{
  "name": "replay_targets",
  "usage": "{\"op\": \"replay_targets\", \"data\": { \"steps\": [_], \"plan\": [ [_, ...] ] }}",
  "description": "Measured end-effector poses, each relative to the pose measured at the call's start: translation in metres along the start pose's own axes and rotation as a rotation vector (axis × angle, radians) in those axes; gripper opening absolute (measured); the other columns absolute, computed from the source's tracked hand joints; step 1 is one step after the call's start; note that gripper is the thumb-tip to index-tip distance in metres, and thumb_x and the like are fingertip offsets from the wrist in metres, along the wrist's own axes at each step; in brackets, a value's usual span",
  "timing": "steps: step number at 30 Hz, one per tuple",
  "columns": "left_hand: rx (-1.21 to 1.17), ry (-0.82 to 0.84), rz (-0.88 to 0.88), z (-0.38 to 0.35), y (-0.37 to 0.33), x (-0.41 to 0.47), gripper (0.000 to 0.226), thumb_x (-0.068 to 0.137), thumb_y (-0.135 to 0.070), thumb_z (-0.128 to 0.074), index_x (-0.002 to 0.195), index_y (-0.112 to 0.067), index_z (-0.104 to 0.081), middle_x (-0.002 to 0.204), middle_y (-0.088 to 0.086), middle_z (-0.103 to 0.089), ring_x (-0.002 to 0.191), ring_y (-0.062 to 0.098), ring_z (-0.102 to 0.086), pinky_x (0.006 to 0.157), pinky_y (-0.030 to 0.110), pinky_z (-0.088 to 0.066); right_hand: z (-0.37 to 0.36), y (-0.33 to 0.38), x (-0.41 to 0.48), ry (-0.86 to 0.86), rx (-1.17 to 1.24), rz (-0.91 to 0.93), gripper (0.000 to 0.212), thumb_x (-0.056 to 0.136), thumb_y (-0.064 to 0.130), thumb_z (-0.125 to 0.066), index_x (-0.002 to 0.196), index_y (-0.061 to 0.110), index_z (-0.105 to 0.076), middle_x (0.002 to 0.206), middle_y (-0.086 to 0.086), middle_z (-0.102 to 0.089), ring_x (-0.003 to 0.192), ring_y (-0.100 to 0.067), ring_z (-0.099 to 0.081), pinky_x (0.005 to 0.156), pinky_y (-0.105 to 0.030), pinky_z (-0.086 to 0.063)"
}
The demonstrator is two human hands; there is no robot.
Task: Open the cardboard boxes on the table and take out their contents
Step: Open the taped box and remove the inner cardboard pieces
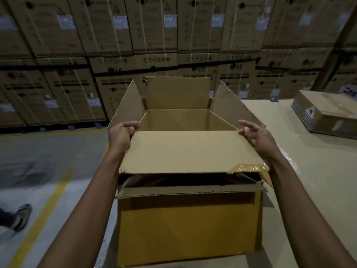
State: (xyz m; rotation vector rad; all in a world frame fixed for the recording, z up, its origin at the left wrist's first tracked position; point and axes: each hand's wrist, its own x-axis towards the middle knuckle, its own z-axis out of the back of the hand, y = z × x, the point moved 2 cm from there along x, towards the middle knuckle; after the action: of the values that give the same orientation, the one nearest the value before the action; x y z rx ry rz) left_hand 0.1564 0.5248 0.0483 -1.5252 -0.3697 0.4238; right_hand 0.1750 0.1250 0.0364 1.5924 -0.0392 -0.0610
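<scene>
Left hand (pixel 120 133), right hand (pixel 256 134) on flat corrugated flap (pixel 183 151)

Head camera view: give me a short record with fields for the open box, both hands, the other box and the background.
open box: on table, side and far flaps raised
near flap: lifted, held at both corners
left hand: grips the flap's left corner
right hand: pinches the flap's right corner
contents: none visible; flap hides part of the inside
closed box: lies shut, far right on table
background: stacked cartons behind
</scene>
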Motion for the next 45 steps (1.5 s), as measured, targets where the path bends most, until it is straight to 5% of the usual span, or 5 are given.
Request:
{"op": "replay_targets", "data": {
  "steps": [11, 18, 31, 37, 45],
  "plan": [
    [-0.166, 0.268, -0.238, 0.018, 0.033, -0.03, 0.049, 0.075, -0.026, -0.083, 0.118, -0.005, -0.069, 0.138, 0.007, -0.064, 0.128, 0.019, -0.061, 0.096, 0.031, -0.057, 0.007, -0.036, -0.005, 0.036, 0.717, 0.055, 0.032, 0.1, -0.01, -0.037, 0.113, 0.015, -0.053, 0.141, -0.015, -0.064, 0.129, -0.024, -0.063, 0.103, -0.033, -0.056],
    [0.075, 0.297, -0.435, 0.009, 0.019, -0.031, 0.045, 0.073, -0.051, -0.078, 0.109, -0.024, -0.072, 0.12, 0.008, -0.069, 0.114, 0.027, -0.065, 0.094, 0.046, -0.056, 0.006, -0.042, -0.016, -0.394, -0.385, 0.223, 0.019, 0.096, 0.034, -0.072, 0.098, 0.015, -0.073, 0.093, -0.006, -0.074, 0.091, -0.029, -0.073, 0.072, -0.044, -0.061],
    [0.02, 0.184, -0.399, 0.01, 0.035, -0.022, 0.039, 0.105, 0.008, -0.033, 0.103, -0.018, -0.061, 0.087, -0.026, -0.074, 0.083, -0.011, -0.066, 0.074, 0.011, -0.052, -0.003, -0.034, -0.019, -0.006, -0.097, -0.318, 0.031, 0.113, 0.036, -0.035, 0.109, 0.011, -0.054, 0.107, -0.012, -0.055, 0.097, -0.025, -0.054, 0.09, -0.043, -0.051],
    [-0.078, 0.164, -0.314, 0.026, 0.053, -0.015, 0.048, 0.105, -0.003, -0.029, 0.144, -0.015, -0.055, 0.141, 0.007, -0.062, 0.13, 0.029, -0.057, 0.11, 0.055, -0.045, -0.01, -0.037, -0.01, 0.068, 0.014, -0.456, 0.043, 0.111, 0.036, -0.033, 0.13, 0.004, -0.054, 0.149, -0.029, -0.05, 0.138, -0.044, -0.047, 0.108, -0.056, -0.044],
    [-0.006, 0.237, -0.411, 0.027, 0.044, -0.025, 0.048, 0.083, -0.065, -0.07, 0.107, -0.024, -0.066, 0.098, -0.013, -0.074, 0.094, 0.009, -0.067, 0.075, 0.025, -0.056, -0.018, -0.034, -0.011, 0.147, -0.102, -0.245, 0.029, 0.11, 0.013, -0.043, 0.128, 0.023, -0.064, 0.119, 0.0, -0.071, 0.109, -0.02, -0.067, 0.079, -0.039, -0.061]
  ]
}}
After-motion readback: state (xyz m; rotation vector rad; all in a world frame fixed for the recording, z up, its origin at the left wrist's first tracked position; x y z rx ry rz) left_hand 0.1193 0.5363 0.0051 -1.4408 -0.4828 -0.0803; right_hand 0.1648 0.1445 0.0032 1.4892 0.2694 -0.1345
